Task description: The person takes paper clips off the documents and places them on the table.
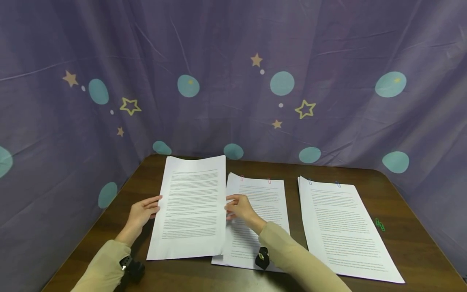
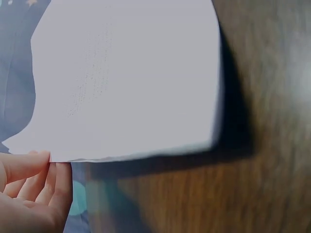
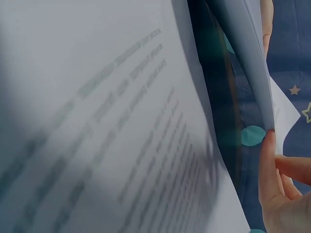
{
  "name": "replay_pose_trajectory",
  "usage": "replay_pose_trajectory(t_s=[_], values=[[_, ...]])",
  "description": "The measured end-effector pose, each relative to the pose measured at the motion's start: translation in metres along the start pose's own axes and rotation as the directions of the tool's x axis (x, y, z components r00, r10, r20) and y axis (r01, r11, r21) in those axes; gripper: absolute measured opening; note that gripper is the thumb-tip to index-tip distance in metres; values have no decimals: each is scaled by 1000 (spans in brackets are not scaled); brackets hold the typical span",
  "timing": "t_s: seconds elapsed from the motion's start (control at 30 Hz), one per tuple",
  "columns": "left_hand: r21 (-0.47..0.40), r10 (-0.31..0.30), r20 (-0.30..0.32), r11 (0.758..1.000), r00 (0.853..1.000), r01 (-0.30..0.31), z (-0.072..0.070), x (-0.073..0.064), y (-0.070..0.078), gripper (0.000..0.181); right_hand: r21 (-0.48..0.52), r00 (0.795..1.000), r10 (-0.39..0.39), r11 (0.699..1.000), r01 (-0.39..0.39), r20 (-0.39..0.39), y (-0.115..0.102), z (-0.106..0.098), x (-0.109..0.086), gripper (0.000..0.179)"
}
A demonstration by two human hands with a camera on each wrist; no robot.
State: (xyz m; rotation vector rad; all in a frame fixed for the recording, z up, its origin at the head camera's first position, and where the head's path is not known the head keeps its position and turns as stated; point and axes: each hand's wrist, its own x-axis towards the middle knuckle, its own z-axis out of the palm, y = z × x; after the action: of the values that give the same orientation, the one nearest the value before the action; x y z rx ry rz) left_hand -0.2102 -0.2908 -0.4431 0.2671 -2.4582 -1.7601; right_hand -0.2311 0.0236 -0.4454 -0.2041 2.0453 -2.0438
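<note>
Between both hands hangs a stack of printed paper sheets (image 1: 193, 202), raised off the table at the left. My left hand (image 1: 140, 215) pinches its left edge; in the left wrist view the thumb of the left hand (image 2: 34, 194) lies on the face and the fingers go behind. At the opposite edge my right hand (image 1: 240, 207) pinches the stack, and the right wrist view shows the right hand (image 3: 286, 189) with the sheets between thumb and fingers. Under the right forearm lies a second stack of paper (image 1: 259, 211) with two red paper clips (image 1: 269, 181) on its top edge.
A third paper stack (image 1: 346, 227) with two blue paper clips (image 1: 338, 184) lies to the right. Beyond it, two green paper clips (image 1: 380, 224) rest on the brown wooden table (image 1: 412, 243). A purple patterned curtain (image 1: 233, 81) hangs behind the table.
</note>
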Motion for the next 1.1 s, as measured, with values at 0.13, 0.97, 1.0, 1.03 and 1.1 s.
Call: replay_pose_trajectory(t_s=[0.13,0.97,1.0,1.03,1.1], values=[[16,-20,-6,1000,1000,20,-5,-1,7,36,19,1000,18,1000,-18,-9,2,9,5,31],[129,-98,-6,987,995,98,-21,25,-11,43,79,995,100,992,-99,-9,19,40,23,29],[134,-100,-4,986,995,100,-22,26,-11,43,80,995,101,992,-100,-10,17,41,22,29],[136,-102,-2,986,995,101,-22,27,-12,43,79,995,101,992,-100,-13,17,42,22,29],[140,-103,1,985,995,102,-22,28,-13,43,77,995,102,992,-101,-19,18,43,23,29]])
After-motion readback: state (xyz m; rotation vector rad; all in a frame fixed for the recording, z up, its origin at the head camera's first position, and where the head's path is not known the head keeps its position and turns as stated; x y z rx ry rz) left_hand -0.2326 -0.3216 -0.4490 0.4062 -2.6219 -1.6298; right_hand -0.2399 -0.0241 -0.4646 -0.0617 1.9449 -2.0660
